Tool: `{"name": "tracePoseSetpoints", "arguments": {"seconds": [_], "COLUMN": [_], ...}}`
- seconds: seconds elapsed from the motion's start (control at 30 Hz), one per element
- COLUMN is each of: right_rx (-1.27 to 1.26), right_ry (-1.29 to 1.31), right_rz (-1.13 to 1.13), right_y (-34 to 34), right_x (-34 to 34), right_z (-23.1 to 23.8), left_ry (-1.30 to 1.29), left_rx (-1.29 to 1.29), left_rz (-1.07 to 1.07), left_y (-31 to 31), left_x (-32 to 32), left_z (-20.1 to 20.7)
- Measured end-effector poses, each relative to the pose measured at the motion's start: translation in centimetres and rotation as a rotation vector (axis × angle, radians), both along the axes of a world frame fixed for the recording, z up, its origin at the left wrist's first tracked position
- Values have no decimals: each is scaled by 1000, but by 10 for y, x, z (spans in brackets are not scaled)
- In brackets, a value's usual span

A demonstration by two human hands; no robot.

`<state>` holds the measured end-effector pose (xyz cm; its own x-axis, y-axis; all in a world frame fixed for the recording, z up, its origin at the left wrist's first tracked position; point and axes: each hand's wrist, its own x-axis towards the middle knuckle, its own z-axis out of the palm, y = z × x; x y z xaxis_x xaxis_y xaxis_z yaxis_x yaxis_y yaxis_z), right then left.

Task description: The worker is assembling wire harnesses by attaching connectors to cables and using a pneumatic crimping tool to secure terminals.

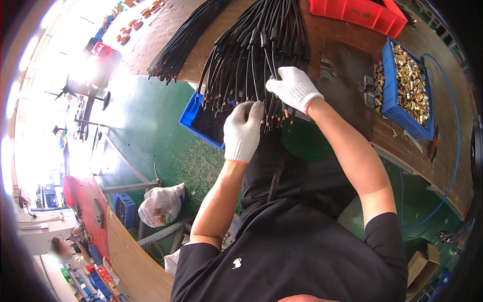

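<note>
A thick bundle of black cables (236, 55) with bare copper ends hangs over the table's near edge. My left hand (242, 132), in a white knitted glove, is closed, thumb and fingers pinched on the end of one black cable. Higher and to the right, my right hand (296, 90), gloved the same way, has its fingers closed round a black cable partway up its length. The fingertips of the right hand are partly hidden among the cables. Below the hanging ends sits a blue bin (190, 111) with small dark pieces in it.
A second bundle of black cables (188, 38) lies to the left on the wooden table (322, 30). On the right stand a blue crate (390, 85) of brass-coloured terminals and a red bin (352, 15). A blue hose (457, 126) curves past the crate. Another person (75, 251) is far left.
</note>
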<state>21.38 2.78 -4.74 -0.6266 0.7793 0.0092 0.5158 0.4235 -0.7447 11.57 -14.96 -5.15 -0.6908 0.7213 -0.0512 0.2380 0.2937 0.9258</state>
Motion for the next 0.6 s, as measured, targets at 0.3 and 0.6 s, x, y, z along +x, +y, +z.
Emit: {"name": "tracePoseSetpoints", "arguments": {"seconds": [0.3,0.6], "right_rx": [15,-324], "right_ry": [-200,-103], "right_rz": [45,109], "right_y": [1,7], "right_x": [-8,-14], "right_z": [13,20], "left_ry": [386,-1], "left_rx": [-322,-77], "left_rz": [-188,-256], "left_y": [33,27], "left_x": [-22,-11], "left_z": [2,3]}}
